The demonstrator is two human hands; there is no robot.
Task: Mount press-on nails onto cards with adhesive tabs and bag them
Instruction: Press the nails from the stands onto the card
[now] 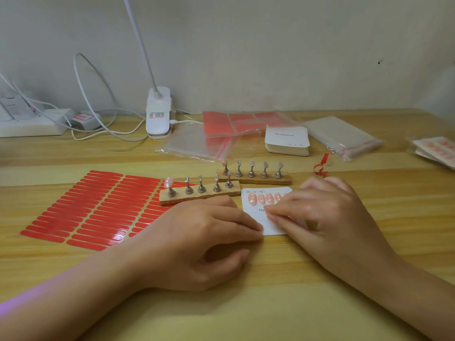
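Note:
A white card [253, 210] lies on the wooden table [246, 303], with several pink press-on nails [264, 198] in a row along its top. My left hand [199, 242] rests beside it, straight fingertips touching the card's left edge. My right hand [327, 217] lies over the card's right part, fingers stretched flat and pressing on it; what lies under them is hidden. A red sheet of adhesive tabs [91, 210] lies at the left. Two wooden nail stands [199, 190] [256, 174] carry metal pegs; one pink nail [168, 182] sits on the near stand's left peg.
Behind are a stack of blank cards [286, 141], clear bags [194, 143] [342, 136], a pack of red tab sheets [243, 123], a lamp base [158, 114] with cables, and a power strip [32, 124]. A curled red liner strip [321, 166] lies near finished bagged cards [435, 150].

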